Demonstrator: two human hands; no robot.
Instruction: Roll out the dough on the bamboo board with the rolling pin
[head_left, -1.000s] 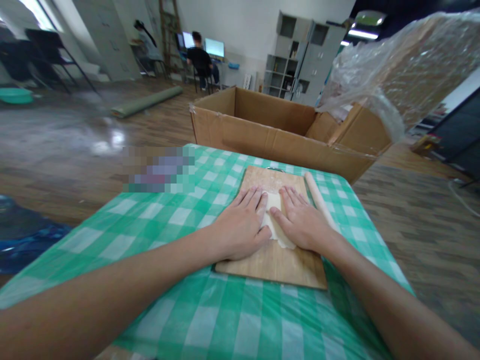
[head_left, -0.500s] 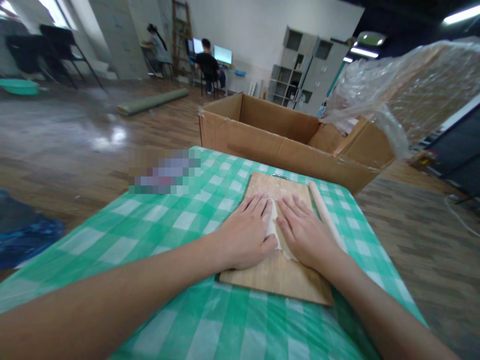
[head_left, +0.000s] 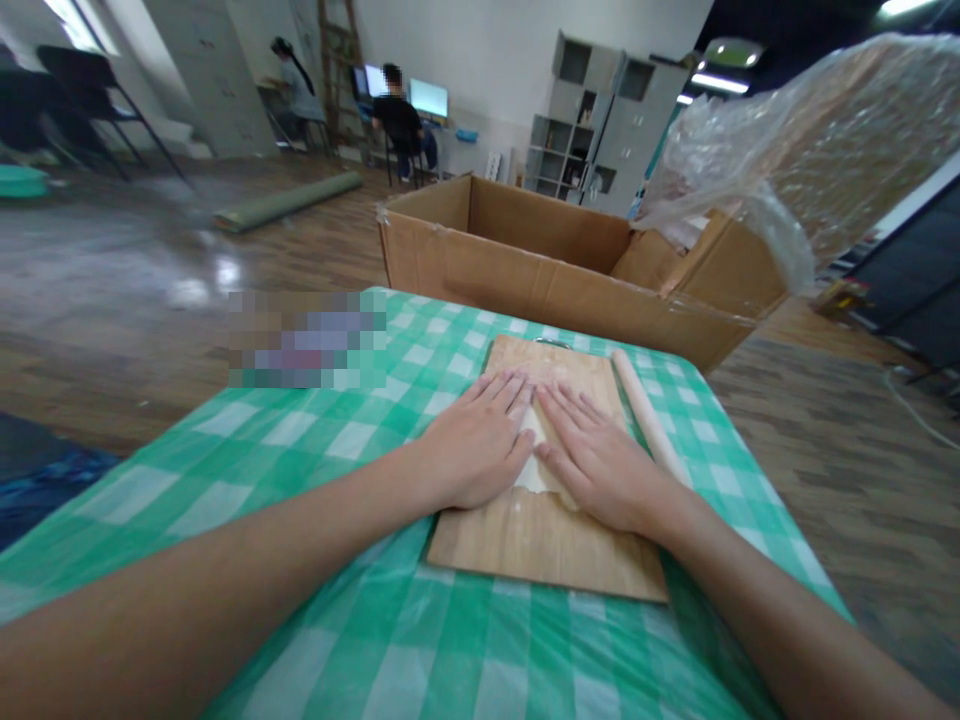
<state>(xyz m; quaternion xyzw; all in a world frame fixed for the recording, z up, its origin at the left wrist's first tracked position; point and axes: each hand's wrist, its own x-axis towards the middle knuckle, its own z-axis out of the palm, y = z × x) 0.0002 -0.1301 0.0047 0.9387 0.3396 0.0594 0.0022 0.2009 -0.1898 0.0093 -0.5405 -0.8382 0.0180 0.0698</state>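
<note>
From the head view, a wood-floored room (head_left: pixel 810 430) spreads out, with two people seated in the background, one (head_left: pixel 396 120) before lit monitors (head_left: pixel 428 97). A counter (head_left: pixel 360 610) under a green-and-white checked cloth carries a wooden cutting board (head_left: pixel 547 560). On it lies a pale sheet, apparently dough (head_left: pixel 534 476), largely hidden beneath both palms. The left hand (head_left: pixel 480 440) and right hand (head_left: pixel 600 455) lie flat, fingers stretched out, gripping nothing. The sheet looks already thin, though its near edge is uneven; how much flattening remains I cannot tell. The rolling pin (head_left: pixel 651 418) lies unused along the board's right side. Behind stands an open cardboard box (head_left: pixel 525 270), its bottom out of sight, with a plastic-wrapped bulk (head_left: pixel 847 160) above its right end. The contents of the teal basin (head_left: pixel 21 182), far left, cannot be made out.
</note>
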